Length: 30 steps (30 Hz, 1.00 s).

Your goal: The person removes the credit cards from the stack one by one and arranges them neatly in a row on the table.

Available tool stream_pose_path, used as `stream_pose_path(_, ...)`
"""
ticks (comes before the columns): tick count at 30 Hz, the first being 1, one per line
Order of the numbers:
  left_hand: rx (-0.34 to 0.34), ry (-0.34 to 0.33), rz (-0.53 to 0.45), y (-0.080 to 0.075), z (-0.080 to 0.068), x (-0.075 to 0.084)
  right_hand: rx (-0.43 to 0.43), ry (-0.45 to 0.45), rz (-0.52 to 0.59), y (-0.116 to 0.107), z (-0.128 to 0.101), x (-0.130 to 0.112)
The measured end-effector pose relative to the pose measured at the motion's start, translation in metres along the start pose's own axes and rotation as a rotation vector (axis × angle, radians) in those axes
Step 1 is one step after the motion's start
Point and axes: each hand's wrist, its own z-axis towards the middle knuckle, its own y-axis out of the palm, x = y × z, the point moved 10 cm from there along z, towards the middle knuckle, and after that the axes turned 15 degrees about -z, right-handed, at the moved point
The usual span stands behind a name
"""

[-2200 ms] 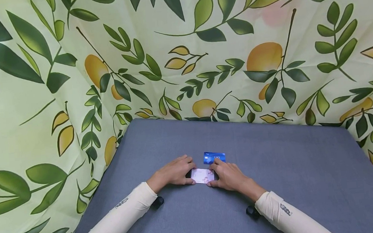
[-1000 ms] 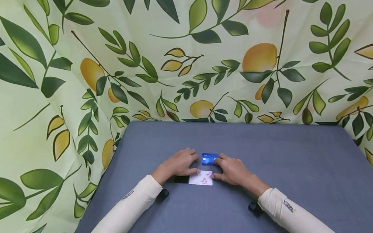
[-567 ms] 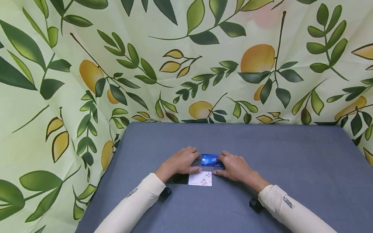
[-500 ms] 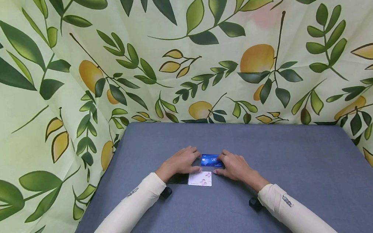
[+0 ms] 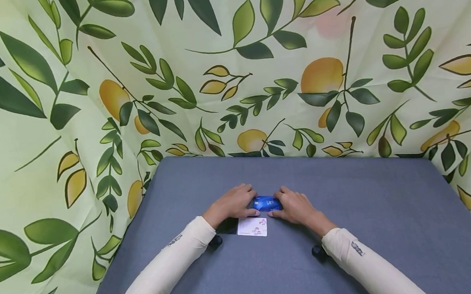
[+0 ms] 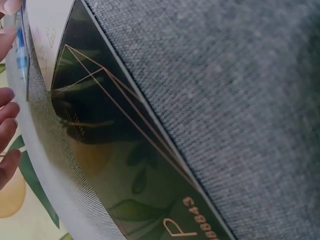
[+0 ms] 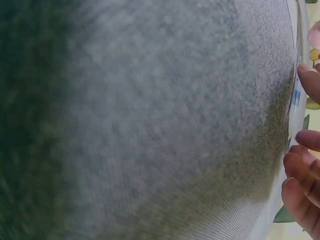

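Observation:
A blue card [image 5: 267,203] lies on the grey table [image 5: 363,215] between my two hands. My left hand [image 5: 246,203] holds its left end between thumb and fingers, and my right hand [image 5: 283,202] holds its right end the same way. Just in front lies a white card [image 5: 252,227] with a small floral print. A black card [image 5: 227,225] sits beside it, partly under my left wrist. In the left wrist view the black card [image 6: 125,160] with gold lines fills the frame, and the blue card [image 6: 21,55] shows edge-on near my fingers [image 6: 6,117]. The right wrist view shows grey cloth and my fingers [image 7: 302,172].
A leaf-and-lemon printed curtain [image 5: 228,63] closes in the table at the back and on both sides. Grey table surface stretches to the right [image 5: 394,226] and behind the cards. Small black wrist cameras [image 5: 317,252] sit under both forearms.
My right hand left the white card and moved back onto the blue card. My left hand slid forward off the black card to the blue card's left end.

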Motion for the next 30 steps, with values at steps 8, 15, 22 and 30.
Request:
stream_pose_path(8, 0.011, -0.005, 0.025, 0.001, 0.003, -0.001, 0.002, 0.014, 0.001, 0.0, 0.002, 0.003)
stream_pose_path(15, 0.008, -0.008, 0.028, 0.002, 0.007, -0.001, 0.012, 0.023, 0.005, 0.0, 0.004, 0.004)
stream_pose_path(22, -0.006, -0.021, 0.033, 0.004, 0.012, -0.002, 0.011, 0.043, -0.01, 0.002, 0.005, 0.006)
stream_pose_path(30, -0.016, -0.008, 0.047, 0.005, 0.015, -0.002, 0.003, 0.061, -0.015, 0.003, 0.005, 0.006)
